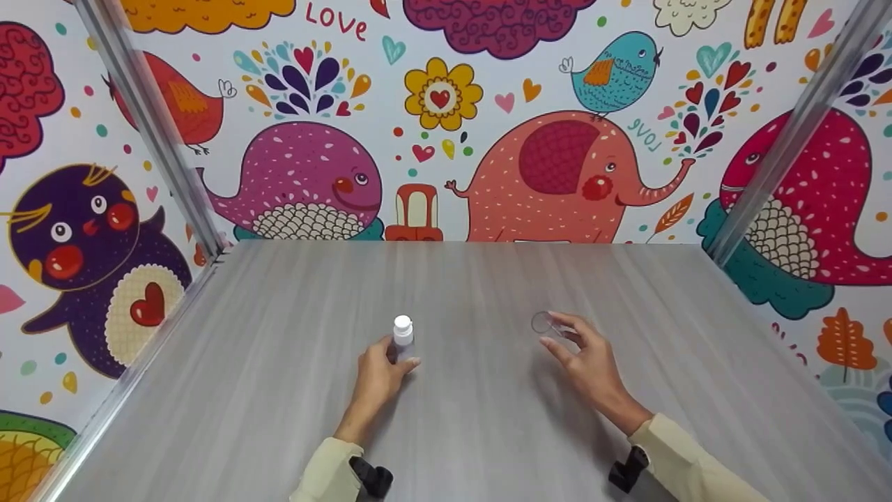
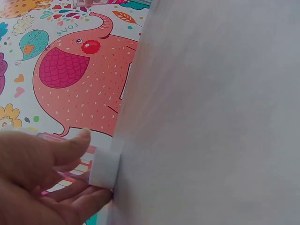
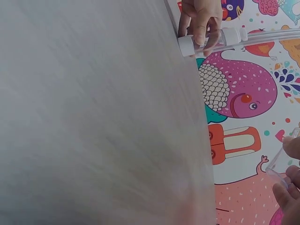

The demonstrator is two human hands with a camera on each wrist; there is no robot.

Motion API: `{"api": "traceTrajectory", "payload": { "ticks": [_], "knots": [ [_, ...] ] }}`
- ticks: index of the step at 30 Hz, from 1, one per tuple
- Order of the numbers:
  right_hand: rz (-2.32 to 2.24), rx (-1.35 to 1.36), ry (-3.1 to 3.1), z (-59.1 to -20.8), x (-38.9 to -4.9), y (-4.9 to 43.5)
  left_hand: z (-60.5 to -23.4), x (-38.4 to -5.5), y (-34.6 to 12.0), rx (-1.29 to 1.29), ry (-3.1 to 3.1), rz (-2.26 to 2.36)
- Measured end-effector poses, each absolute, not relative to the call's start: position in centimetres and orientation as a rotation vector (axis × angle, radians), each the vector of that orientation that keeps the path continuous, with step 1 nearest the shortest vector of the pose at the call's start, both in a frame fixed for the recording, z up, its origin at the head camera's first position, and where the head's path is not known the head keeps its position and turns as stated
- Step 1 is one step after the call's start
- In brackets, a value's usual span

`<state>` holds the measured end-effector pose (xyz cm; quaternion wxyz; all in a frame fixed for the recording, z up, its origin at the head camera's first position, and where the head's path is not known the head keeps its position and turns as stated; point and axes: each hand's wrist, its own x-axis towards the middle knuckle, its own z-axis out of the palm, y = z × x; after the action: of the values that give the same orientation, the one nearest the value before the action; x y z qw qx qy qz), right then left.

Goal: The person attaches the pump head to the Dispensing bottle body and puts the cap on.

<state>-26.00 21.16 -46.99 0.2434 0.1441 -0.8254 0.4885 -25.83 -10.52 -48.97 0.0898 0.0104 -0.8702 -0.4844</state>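
Note:
My left hand (image 1: 378,373) grips a slim clear bottle with a white top (image 1: 403,329), upright over the table. In the left wrist view the fingers wrap its clear body, and its white base (image 2: 104,168) sticks out past them. The right wrist view shows the same bottle (image 3: 186,46) side-on, with the left hand (image 3: 201,16) around its middle. My right hand (image 1: 591,362) pinches a clear, round-mouthed plastic cap (image 1: 541,322) between thumb and fingers, well apart from the bottle. At the right wrist view's edge, the right hand (image 3: 291,190) and clear cap (image 3: 280,163) are partly cut off.
Both hands are over a grey wood-grain table (image 1: 460,432). Behind it stands a wall (image 1: 432,160) printed with cartoon animals, with similar printed panels at both sides. Metal posts (image 1: 150,132) rise at the table's back corners.

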Motion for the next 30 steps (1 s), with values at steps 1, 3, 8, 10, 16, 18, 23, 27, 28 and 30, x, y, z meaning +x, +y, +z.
{"api": "traceTrajectory", "payload": {
  "ticks": [1,3,8,10,16,18,23,27,28,30],
  "knots": [
    [1.329,0.391,-2.261,-47.0,-26.0,21.1,-48.9,-25.8,-10.5,0.037,-2.59,-1.445],
    [1.313,0.381,-2.278,-46.9,-26.0,21.0,-48.9,-25.8,-10.5,0.047,-2.593,-1.448],
    [1.305,0.382,-2.298,-46.8,-26.1,20.7,-48.8,-25.9,-10.4,0.062,-2.599,-1.459],
    [1.299,0.389,-2.302,-46.8,-26.1,20.6,-48.7,-25.9,-10.4,0.062,-2.597,-1.465],
    [1.289,0.404,-2.313,-46.7,-26.1,20.1,-48.8,-25.8,-10.5,0.06,-2.592,-1.476],
    [1.283,0.408,-2.322,-46.7,-26.1,19.9,-48.8,-25.8,-10.5,0.057,-2.592,-1.477],
    [1.256,0.418,-2.337,-46.7,-26.0,19.6,-48.9,-25.7,-10.5,0.031,-2.589,-1.453],
    [1.252,0.442,-2.327,-46.9,-26.1,19.3,-49.0,-25.7,-10.6,0.0,-2.575,-1.442],
    [1.254,0.45,-2.324,-46.9,-26.1,19.2,-49.0,-25.7,-10.6,0.0,-2.574,-1.444],
    [1.265,0.46,-2.32,-46.9,-26.2,19.1,-49.1,-25.7,-10.7,0.002,-2.575,-1.444]
  ]
}}
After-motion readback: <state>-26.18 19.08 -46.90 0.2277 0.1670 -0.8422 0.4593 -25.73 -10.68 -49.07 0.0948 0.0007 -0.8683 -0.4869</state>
